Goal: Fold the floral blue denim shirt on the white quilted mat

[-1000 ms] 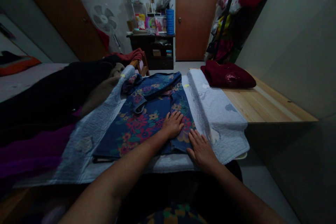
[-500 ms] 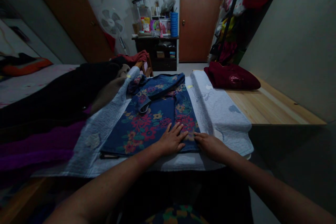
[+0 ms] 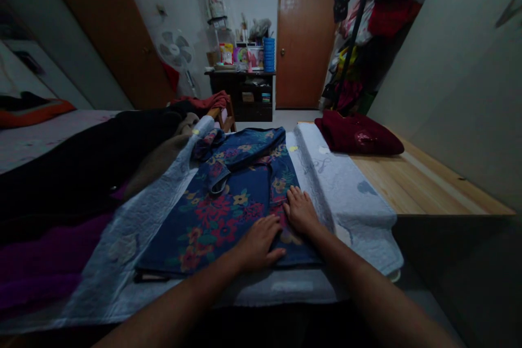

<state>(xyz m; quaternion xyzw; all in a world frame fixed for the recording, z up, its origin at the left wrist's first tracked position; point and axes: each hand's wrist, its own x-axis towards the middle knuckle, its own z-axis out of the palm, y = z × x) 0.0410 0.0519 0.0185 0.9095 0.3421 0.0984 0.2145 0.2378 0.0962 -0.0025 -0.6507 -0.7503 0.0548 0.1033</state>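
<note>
A dark blue floral garment (image 3: 244, 190) lies flat on a pale grey patterned cloth (image 3: 342, 174), one sleeve folded over its middle. My left hand (image 3: 261, 242) rests on the lower part of the garment, fingers spread and thumb apart, holding nothing. Farther up, along the garment's right side, my right hand (image 3: 300, 210) lies palm down near the folded sleeve edge, its fingers stretched out and empty. The two hands are close but apart.
Dark and purple clothes (image 3: 53, 239) are piled at the left. A folded maroon garment (image 3: 359, 133) sits on the wooden board (image 3: 424, 185) at the right. Behind stand a fan (image 3: 176, 49), a black shelf (image 3: 240, 95) and a brown door (image 3: 304, 32).
My right hand has moved up and inward from the garment's right edge onto its surface. My left hand still rests on the garment, slightly lower in view. The camera view has shifted.
</note>
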